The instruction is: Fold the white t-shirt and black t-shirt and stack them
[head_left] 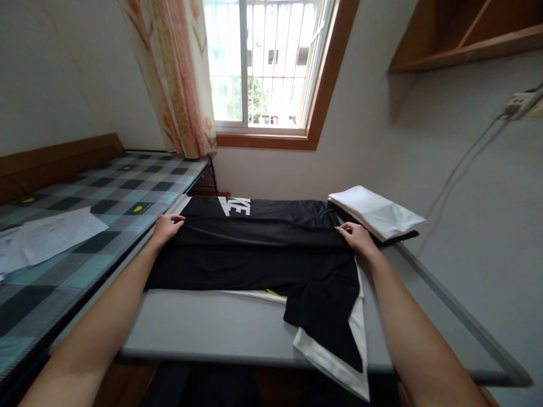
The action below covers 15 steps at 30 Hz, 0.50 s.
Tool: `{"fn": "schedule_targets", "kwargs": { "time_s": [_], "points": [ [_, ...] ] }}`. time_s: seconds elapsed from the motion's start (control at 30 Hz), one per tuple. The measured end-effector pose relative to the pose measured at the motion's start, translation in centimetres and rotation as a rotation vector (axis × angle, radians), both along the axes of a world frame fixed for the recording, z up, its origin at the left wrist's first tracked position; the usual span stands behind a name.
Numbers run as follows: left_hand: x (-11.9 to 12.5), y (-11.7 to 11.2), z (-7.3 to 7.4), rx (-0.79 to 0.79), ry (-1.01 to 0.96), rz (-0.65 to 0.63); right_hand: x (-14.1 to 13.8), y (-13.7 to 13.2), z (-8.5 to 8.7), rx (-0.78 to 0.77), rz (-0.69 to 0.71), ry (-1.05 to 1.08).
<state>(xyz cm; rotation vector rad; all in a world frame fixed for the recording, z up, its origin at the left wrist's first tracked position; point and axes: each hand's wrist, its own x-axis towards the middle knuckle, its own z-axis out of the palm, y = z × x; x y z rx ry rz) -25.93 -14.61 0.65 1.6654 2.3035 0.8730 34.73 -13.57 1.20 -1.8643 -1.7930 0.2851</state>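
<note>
Grip: left hand, right hand both pinching black shirt; white letters read "KE".

One bare left hand and one bare right hand make two. There is one black short-sleeved shirt with white lettering, one folded white cloth, one grey flat-topped bench, one checked mattress, one wood-framed window, one flowered fabric curtain and at least two white paper sheets

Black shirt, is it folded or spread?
The shirt looks partly folded: one sleeve lies spread, a fold cuts off the white lettering.
</note>
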Motion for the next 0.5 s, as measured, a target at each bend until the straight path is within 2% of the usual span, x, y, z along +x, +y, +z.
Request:
{"fn": "schedule_targets", "kwargs": {
  "time_s": [0.27, 0.4, 0.5],
  "points": [
    [-0.1, -0.1, 0.4, -0.008, 0.032, 0.001, 1.0, 0.1, 0.1, -0.123, -0.011, 0.123],
    [-0.6, -0.1, 1.1, -0.007, 0.021, -0.073, 0.5, 0.2, -0.3, -0.019, -0.046, 0.001],
    [-0.7, -0.3, 1.5, 0.013, 0.034, -0.114, 0.0, 0.2, -0.6, -0.010, -0.094, -0.117]
  ]
}}
